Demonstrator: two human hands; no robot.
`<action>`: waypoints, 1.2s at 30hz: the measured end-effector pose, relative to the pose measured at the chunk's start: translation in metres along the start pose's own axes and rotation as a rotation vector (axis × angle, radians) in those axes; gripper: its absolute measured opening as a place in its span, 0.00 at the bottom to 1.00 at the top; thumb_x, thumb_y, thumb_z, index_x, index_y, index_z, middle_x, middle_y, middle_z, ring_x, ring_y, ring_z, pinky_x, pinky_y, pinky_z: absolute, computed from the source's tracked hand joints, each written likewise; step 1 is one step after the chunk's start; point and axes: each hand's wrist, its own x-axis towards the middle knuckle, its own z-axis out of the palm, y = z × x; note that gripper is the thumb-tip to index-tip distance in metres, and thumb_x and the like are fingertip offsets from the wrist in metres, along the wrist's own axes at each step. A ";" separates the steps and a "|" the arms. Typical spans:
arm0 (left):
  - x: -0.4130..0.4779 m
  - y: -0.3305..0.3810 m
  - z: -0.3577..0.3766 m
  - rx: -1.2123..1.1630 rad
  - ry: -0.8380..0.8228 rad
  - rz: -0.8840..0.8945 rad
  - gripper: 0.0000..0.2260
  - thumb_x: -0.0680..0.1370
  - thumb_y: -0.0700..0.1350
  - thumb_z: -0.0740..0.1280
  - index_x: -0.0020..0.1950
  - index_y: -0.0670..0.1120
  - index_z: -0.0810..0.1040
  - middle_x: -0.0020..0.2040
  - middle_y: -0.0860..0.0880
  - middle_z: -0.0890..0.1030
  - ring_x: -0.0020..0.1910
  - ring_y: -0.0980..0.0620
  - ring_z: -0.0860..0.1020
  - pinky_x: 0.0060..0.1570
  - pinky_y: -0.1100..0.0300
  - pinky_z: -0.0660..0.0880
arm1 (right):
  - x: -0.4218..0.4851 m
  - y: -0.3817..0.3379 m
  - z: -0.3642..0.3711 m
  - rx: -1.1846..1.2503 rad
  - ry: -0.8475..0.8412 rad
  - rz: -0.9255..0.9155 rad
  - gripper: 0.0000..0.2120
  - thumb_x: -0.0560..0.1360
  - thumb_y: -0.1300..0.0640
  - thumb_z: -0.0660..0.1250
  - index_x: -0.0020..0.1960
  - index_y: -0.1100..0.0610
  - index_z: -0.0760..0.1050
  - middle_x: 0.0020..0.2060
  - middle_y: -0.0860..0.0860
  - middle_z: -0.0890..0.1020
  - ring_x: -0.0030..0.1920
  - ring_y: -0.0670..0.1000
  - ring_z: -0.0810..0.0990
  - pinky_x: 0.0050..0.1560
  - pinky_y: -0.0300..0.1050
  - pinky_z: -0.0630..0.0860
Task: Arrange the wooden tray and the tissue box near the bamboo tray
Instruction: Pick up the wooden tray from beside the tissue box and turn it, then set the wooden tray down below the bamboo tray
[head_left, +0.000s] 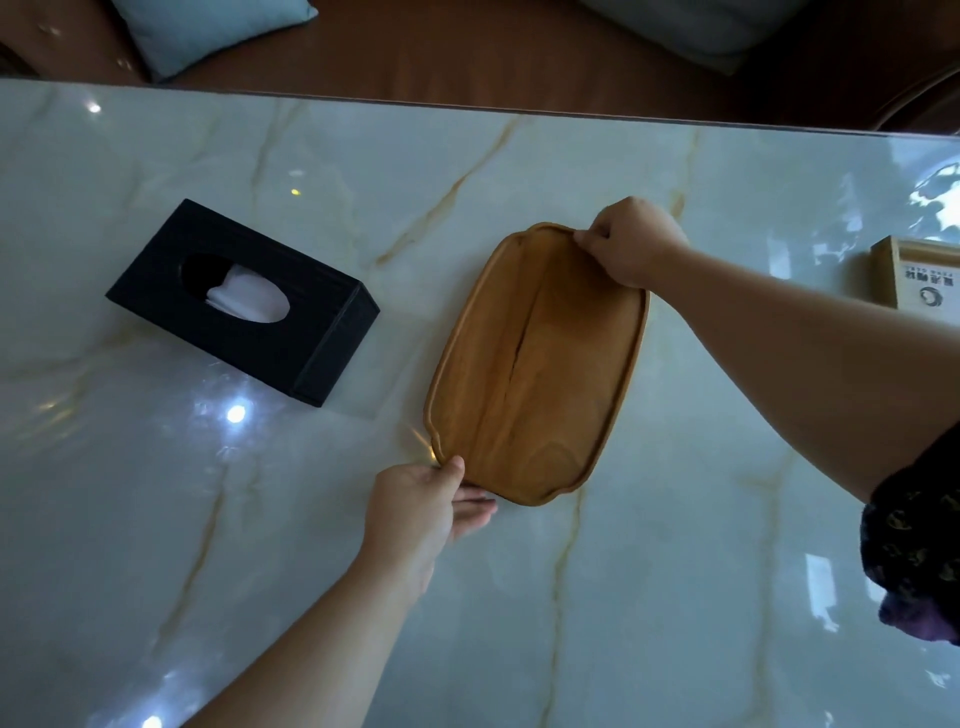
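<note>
A long brown wooden tray (535, 364) lies empty on the marble table, slightly tilted to the right. My right hand (631, 241) pinches its far rim. My left hand (431, 501) grips its near left corner, thumb on the rim and fingers underneath. A black tissue box (311, 332) with a white tissue showing in its oval slot sits apart to the left of the tray. At the right edge of the view is a pale bamboo item (917, 270) with printed lettering, only partly visible.
The glossy marble table (208, 519) has its far edge along a brown sofa (467, 57) with light blue cushions (208, 26). A dark patterned sleeve (914, 545) covers my right upper arm.
</note>
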 end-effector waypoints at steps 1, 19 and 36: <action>0.000 0.001 -0.003 0.001 0.007 0.014 0.11 0.80 0.39 0.62 0.42 0.34 0.75 0.40 0.32 0.82 0.34 0.42 0.85 0.29 0.60 0.81 | -0.007 0.005 -0.001 0.017 0.005 0.023 0.18 0.80 0.47 0.60 0.47 0.60 0.81 0.43 0.55 0.80 0.45 0.57 0.78 0.41 0.46 0.70; 0.011 0.064 -0.082 1.001 0.047 0.761 0.26 0.78 0.50 0.63 0.27 0.33 0.69 0.25 0.34 0.76 0.28 0.37 0.77 0.28 0.54 0.64 | -0.243 0.026 0.025 0.347 0.347 0.448 0.22 0.77 0.52 0.66 0.31 0.66 0.73 0.25 0.58 0.76 0.29 0.58 0.74 0.30 0.47 0.65; -0.034 0.003 0.068 1.214 -0.029 0.853 0.19 0.74 0.53 0.69 0.29 0.41 0.78 0.28 0.41 0.80 0.33 0.40 0.78 0.34 0.54 0.70 | -0.353 0.166 0.009 0.616 0.447 0.594 0.15 0.77 0.55 0.67 0.34 0.60 0.78 0.27 0.52 0.80 0.25 0.43 0.75 0.30 0.44 0.69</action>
